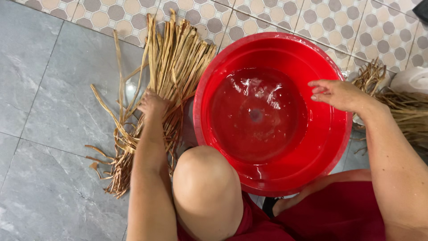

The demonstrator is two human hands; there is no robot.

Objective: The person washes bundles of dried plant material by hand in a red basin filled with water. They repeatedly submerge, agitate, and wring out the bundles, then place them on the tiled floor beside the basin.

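Head view: a gray tiled floor [49, 111] fills the left of the frame, with patterned tiles along the top edge. A round red basin [332, 147] sits at center right, holding shallow clear water. A spread bundle of dried tan fiber strips [178, 53] lies on the floor just left of the basin, running from top center to lower left. A second pile of dried strips [401, 107] lies at the right edge, beside a white object that is only partly visible.

The left hand [154, 105] rests on the middle of the spread bundle, fingers curled down into the strips; whether it has closed around any cannot be told. The right hand [336, 93] hovers over the right side of the basin, fingers extended and loosely together, holding nothing.

Judged step: gathering strips from the bundle beside the water. The next move appears to call for a firm closure around a handful, since the strips are loose and splayed. The bundle is directly under the left hand and apart from the right hand.
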